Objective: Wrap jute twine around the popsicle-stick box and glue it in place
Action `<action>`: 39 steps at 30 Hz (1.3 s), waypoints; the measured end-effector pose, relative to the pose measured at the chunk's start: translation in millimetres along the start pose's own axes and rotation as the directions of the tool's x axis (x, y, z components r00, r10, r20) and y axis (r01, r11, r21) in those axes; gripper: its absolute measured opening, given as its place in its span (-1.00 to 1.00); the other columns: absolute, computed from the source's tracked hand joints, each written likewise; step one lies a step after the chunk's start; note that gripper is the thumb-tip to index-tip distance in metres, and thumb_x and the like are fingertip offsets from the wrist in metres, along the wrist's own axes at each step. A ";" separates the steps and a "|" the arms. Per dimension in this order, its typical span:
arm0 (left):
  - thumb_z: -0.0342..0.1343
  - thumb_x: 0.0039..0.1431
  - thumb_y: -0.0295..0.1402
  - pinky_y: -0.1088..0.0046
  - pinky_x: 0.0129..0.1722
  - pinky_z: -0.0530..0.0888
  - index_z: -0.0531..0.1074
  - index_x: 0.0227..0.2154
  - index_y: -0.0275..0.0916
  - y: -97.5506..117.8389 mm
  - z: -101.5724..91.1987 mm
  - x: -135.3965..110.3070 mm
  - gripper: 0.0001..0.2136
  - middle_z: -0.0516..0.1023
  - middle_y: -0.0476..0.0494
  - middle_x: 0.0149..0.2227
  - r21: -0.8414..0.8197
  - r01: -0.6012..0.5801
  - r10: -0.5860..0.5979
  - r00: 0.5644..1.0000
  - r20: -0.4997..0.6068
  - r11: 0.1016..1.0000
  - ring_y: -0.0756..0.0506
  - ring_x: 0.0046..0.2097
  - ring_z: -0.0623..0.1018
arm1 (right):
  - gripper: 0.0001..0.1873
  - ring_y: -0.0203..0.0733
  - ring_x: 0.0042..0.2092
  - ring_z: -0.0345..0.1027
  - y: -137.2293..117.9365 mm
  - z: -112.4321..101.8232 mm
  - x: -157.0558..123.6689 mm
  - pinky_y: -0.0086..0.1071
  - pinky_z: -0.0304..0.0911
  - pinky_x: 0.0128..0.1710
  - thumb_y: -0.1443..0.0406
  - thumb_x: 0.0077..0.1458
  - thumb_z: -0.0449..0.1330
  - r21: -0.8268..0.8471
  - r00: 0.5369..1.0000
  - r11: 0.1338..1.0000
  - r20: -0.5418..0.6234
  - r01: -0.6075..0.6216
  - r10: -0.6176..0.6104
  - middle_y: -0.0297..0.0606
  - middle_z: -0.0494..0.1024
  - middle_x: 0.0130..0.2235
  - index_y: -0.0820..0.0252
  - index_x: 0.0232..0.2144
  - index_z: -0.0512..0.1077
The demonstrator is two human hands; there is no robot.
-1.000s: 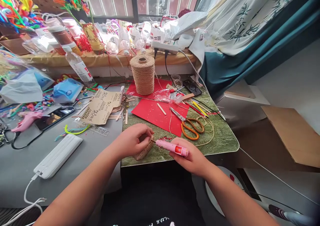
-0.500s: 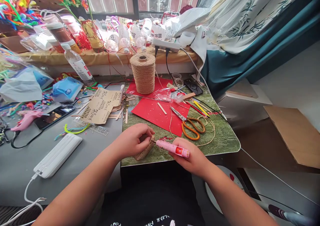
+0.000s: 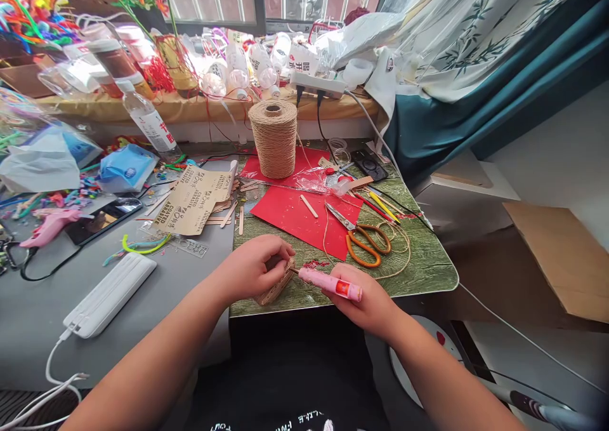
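My left hand [image 3: 252, 269] is closed over a small flat piece wrapped in jute twine [image 3: 275, 285], holding it down on the green table [image 3: 428, 263]. My right hand [image 3: 368, 304] grips a slim pink glue gun [image 3: 330, 282]; its nozzle points left and touches the wrapped piece's upper end. Both hands are at the table's near edge, just in front of the red paper sheet [image 3: 295, 218].
Orange-handled scissors [image 3: 364, 240] and loose twine lie right of the red sheet. A big twine spool [image 3: 275, 138] stands behind. Craft sticks, sandpaper sheets [image 3: 193, 201], a white power bank [image 3: 109, 294], another pink glue gun [image 3: 50, 223] and cluttered bottles fill the left and back.
Almost nothing has moved. Both hands stay on the wrapped piece and the pink glue gun, with only a slight shift of the view.
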State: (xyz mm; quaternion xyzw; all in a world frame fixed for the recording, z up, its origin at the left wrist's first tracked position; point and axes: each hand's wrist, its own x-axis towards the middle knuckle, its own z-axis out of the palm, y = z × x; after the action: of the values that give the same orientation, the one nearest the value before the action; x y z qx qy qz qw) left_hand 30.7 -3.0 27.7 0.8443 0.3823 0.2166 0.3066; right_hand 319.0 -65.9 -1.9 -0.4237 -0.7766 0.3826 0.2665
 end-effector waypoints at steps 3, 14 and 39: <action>0.06 0.23 -0.47 0.30 -0.11 0.53 0.42 -0.27 -0.16 -0.1 -0.1 0.4 -0.90 0.64 -0.11 -0.09 -0.004 -0.001 0.001 1.000 -0.002 1.000 -0.11 -0.08 0.61 | -0.88 -0.16 -0.30 0.29 -0.9 0.3 0.4 -0.28 0.23 -0.27 0.25 0.36 0.18 0.011 1.000 1.000 -0.009 -0.003 0.004 -0.30 0.42 -0.31 0.09 -0.28 0.34; 0.08 0.23 -0.47 0.28 -0.09 0.54 0.43 -0.27 -0.16 1.3 -0.6 0.0 -0.91 0.64 -0.12 -0.10 -0.008 0.002 -0.002 1.000 0.002 1.000 -0.11 -0.07 0.62 | -0.91 -0.15 -0.29 0.32 1.8 -0.1 1.0 -0.28 0.25 -0.26 0.25 0.37 0.17 0.006 0.999 0.999 0.005 0.035 -0.035 -0.29 0.43 -0.30 0.08 -0.24 0.35; 0.09 0.23 -0.45 0.25 -0.08 0.55 0.44 -0.26 -0.15 -0.2 -0.8 0.5 -0.91 0.64 -0.13 -0.10 -0.004 0.003 -0.003 1.000 0.004 1.000 -0.14 -0.07 0.62 | -0.86 -0.15 -0.32 0.34 6.4 -0.7 0.9 -0.24 0.32 -0.26 0.21 0.38 0.17 0.011 0.999 1.000 -0.044 -0.020 0.021 -0.28 0.44 -0.33 0.07 -0.27 0.37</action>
State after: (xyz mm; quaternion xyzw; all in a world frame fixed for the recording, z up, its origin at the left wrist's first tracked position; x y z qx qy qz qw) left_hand 30.4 -2.3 28.1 0.8434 0.3828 0.2153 0.3093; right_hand 322.0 -62.6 -6.6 -0.4387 -0.7639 0.3801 0.2820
